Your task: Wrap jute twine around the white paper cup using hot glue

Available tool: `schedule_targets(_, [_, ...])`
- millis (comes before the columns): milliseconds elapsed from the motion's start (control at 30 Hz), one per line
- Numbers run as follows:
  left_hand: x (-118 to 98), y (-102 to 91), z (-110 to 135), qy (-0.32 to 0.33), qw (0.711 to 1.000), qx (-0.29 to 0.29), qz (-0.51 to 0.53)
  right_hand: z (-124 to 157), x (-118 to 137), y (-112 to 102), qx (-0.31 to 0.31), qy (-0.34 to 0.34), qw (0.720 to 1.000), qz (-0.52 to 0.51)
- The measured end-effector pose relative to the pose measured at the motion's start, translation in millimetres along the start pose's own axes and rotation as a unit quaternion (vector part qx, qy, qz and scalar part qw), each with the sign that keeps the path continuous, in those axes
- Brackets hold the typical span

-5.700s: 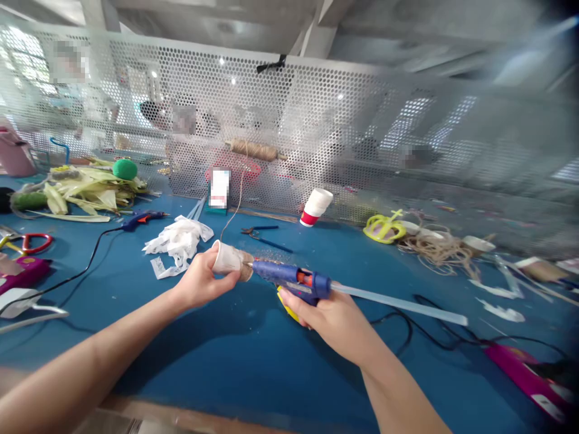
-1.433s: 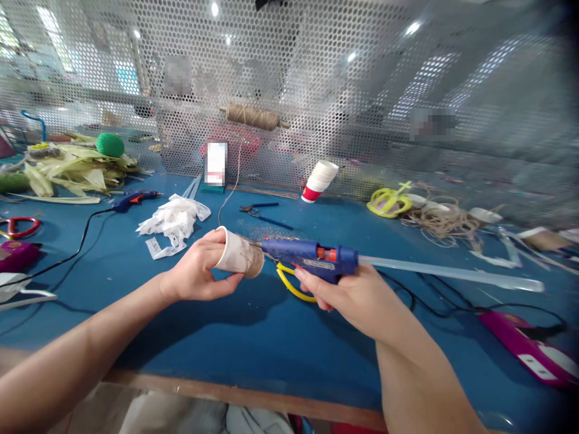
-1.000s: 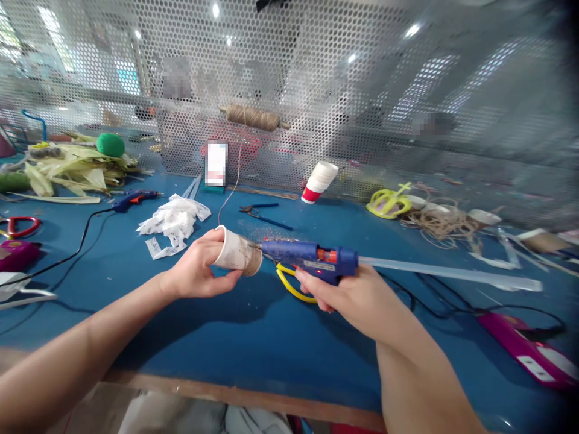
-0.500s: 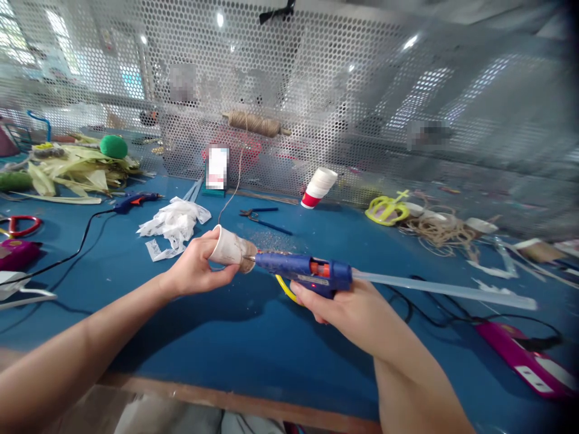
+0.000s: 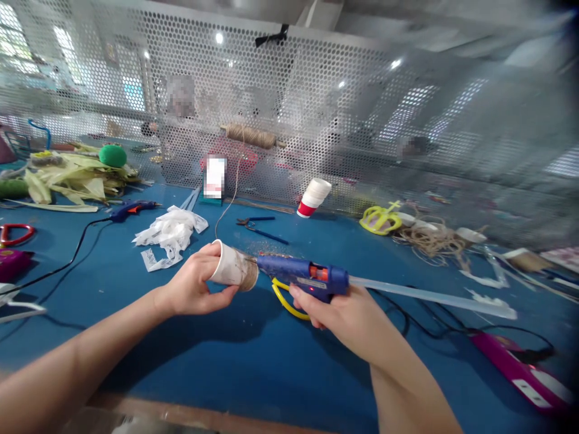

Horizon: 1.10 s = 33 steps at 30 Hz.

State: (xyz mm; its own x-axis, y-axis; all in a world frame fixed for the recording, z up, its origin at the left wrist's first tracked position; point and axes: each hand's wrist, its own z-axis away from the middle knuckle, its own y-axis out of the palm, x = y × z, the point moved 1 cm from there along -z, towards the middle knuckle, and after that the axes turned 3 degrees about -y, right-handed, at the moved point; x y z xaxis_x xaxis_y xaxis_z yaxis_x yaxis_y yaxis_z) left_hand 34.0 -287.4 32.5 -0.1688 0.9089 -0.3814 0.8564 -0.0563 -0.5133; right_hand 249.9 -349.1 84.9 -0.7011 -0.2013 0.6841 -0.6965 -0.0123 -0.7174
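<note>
My left hand [image 5: 196,286] is wrapped around a white paper cup [image 5: 231,271] held on its side, its base end wound with brown twine. A thin twine strand runs from the cup up to a twine spool [image 5: 250,136] on the mesh screen. My right hand [image 5: 337,310] grips a blue hot glue gun [image 5: 303,278] with a yellow trigger. Its nozzle touches the twine-covered end of the cup. A long clear glue stick [image 5: 429,296] sticks out of the gun's back, to the right.
On the blue table [image 5: 253,355] lie crumpled white lace [image 5: 169,232], a second glue gun [image 5: 131,210], pliers [image 5: 257,224], a red-and-white cup stack [image 5: 313,197], a yellow crown shape [image 5: 380,220], loose twine [image 5: 434,241], a pink power strip [image 5: 520,377] and black cables. A perforated metal screen [image 5: 316,120] stands behind.
Both hands keep their grips on cup and gun, nozzle at the cup's twine end throughout. The cup has turned slightly in my left hand. The view has shifted a little.
</note>
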Motion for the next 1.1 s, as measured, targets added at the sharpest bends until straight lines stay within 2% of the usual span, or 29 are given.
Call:
schedule_targets(133, [3.2,0.9,1.1,-0.042,0.999,-0.008,-0.004,0.9,0.6,2.1,-0.004,-0.012,1.0,0.008])
schedule_targets(233, [5.6,1.1,0.9,-0.08,0.997,-0.005,-0.003,1.8,1.3,3.5,0.004,-0.047,0.998,0.042])
schedule_targets(333, [5.9,1.0,-0.5,-0.091,0.996,-0.004,0.002,1.8,2.4,3.7,0.01,-0.068,0.996,0.065])
schedule_targets(467, [5.2,0.9,-2.2,-0.1,0.995,-0.01,0.003,1.4,3.5,3.2,0.025,-0.056,0.996,0.069])
schedule_targets(633, [5.6,0.5,-1.7,-0.084,0.996,-0.009,0.006,1.9,4.1,2.2,0.019,-0.052,0.996,0.069])
schedule_targets(933, [0.1,1.7,0.2,-0.009,1.0,0.004,0.001,-1.5,-3.5,0.0,-0.002,0.018,1.0,0.016])
schedule_targets(1100, [-1.7,1.6,-0.1,-0.005,1.0,0.005,0.007,-6.7,-14.4,2.0,0.021,0.024,0.996,-0.089])
